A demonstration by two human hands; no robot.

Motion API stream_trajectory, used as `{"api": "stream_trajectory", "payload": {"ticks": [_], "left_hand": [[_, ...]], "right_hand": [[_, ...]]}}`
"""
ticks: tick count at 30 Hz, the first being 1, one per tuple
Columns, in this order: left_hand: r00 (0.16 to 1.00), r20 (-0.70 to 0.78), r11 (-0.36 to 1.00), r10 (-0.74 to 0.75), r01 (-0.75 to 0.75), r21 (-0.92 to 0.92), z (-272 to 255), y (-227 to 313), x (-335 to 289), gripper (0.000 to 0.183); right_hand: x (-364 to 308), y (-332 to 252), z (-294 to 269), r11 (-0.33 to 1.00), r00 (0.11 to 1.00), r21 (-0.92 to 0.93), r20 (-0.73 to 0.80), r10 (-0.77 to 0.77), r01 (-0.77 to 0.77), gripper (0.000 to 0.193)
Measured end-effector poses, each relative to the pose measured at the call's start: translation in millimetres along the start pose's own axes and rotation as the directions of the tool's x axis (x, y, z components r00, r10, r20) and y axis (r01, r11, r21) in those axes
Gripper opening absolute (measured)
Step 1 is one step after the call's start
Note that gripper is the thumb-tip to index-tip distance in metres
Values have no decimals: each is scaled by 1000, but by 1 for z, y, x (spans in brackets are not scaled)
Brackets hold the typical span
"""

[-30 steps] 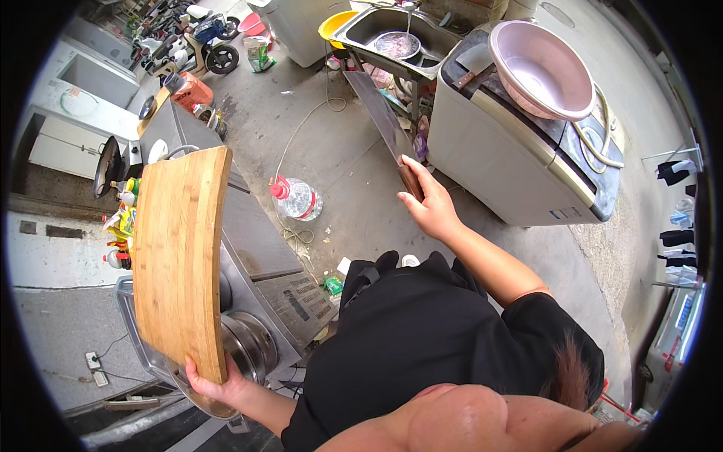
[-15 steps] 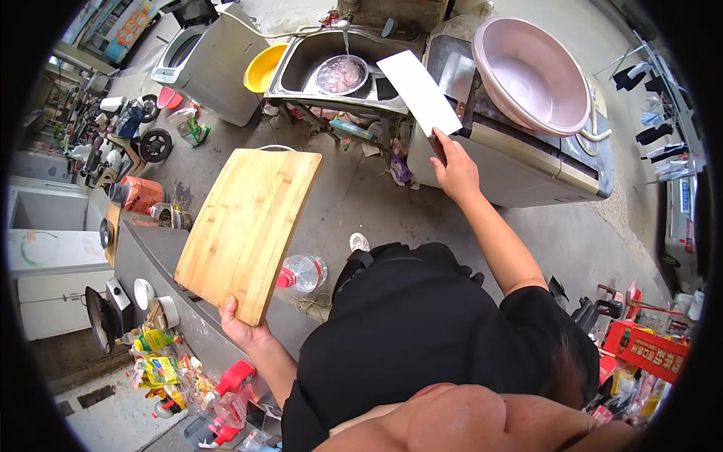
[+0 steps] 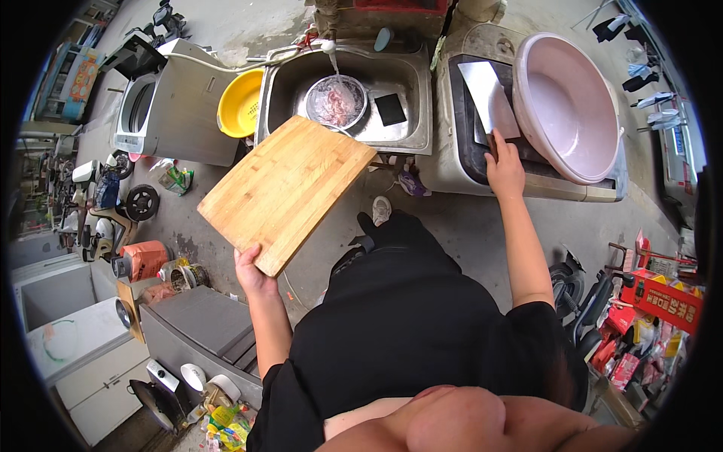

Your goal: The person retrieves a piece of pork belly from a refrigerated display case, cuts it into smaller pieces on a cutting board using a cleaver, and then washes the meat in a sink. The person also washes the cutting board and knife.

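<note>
My left hand [image 3: 256, 271] grips a wooden cutting board [image 3: 290, 188] by its near corner, the board tilted in the air in front of the sink. My right hand [image 3: 505, 166] is closed round the handle of a cleaver [image 3: 488, 98]. Its broad blade is over the dark top of a grey appliance [image 3: 471, 162], beside a large pink basin [image 3: 568, 113]; I cannot tell whether it touches that top. In the metal sink [image 3: 410, 83], water runs from a tap [image 3: 328, 47] into a round bowl [image 3: 361, 113] holding pale pink pieces, perhaps raw meat.
A dark square [image 3: 390, 109] lies in the sink. Left of it are a yellow basin [image 3: 239, 105] and a washing machine [image 3: 181, 113]. A grey cabinet [image 3: 197, 320] stands at my left. Boxes and bags, including a red box [image 3: 663, 301], are piled at the right.
I have come nearer the sink. The board has swung right toward the sink's front, and the cleaver has moved right over the appliance top, near the pink basin.
</note>
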State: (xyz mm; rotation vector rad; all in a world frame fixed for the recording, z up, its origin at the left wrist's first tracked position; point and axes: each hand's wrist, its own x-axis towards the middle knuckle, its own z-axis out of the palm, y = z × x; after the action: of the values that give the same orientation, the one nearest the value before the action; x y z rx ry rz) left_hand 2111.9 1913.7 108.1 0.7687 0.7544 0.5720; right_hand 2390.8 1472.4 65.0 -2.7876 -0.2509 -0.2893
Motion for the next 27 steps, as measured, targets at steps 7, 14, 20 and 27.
{"api": "stream_trajectory", "payload": {"ticks": [7,14,20,27], "left_hand": [[983,55,959,-174,156,236,58,-34,148,50],[850,169,835,-499,418,359,73,-107,295,56],[701,280,718,-656,465,517,79,-154,404,52],[583,263,577,-769,455,678,80,-201,492,47]], "right_hand": [[10,-22,-16,962,999,-272,11,43,-38,55],[45,-140,27,983,996,161,-44,-83,89,44],[79,-217,125,920,980,391,191,-64,-16,37],[121,-264,260,934,957,343,291,-1,-103,52]]}}
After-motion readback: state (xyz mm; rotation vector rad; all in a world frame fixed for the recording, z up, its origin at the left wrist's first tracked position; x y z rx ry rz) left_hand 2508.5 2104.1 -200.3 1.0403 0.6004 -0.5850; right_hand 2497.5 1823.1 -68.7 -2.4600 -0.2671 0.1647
